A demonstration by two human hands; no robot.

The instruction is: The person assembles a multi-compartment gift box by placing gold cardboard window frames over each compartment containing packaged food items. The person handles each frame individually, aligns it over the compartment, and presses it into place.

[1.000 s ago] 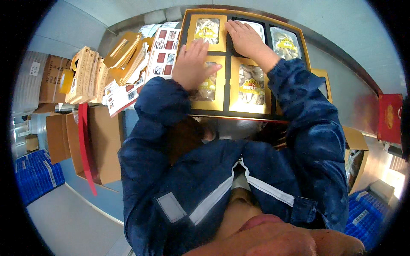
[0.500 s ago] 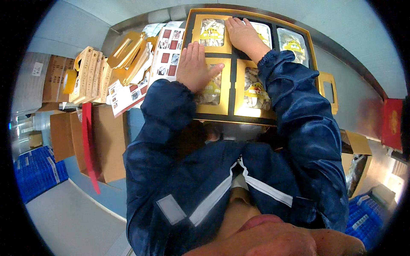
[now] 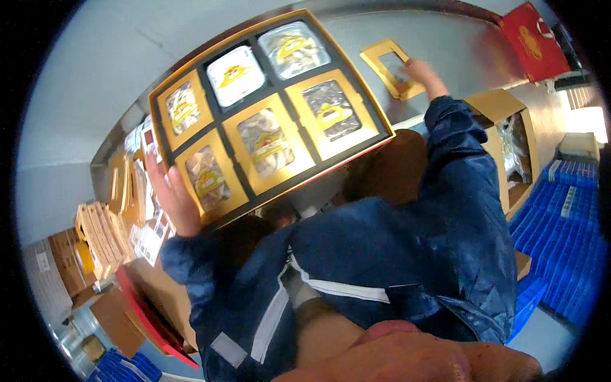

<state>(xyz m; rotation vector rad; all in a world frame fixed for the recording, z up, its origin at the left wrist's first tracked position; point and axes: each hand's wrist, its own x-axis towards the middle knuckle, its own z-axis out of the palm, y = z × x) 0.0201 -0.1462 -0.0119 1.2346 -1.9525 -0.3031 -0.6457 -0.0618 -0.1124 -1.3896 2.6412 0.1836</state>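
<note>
Head view: a gold-framed tray of six clear-windowed packets is held tilted at its eight o'clock edge by the left hand, fingers clasped on its side. At two o'clock, a gold cardboard frame on the grey table is touched by the right hand; its grip cannot be told.

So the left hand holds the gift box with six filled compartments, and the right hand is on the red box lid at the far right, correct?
Not quite. In the head view the right hand rests on a flat gold card frame, not the red box lid, which lies untouched further right. The left hand does hold the gift box with six filled compartments.
</note>
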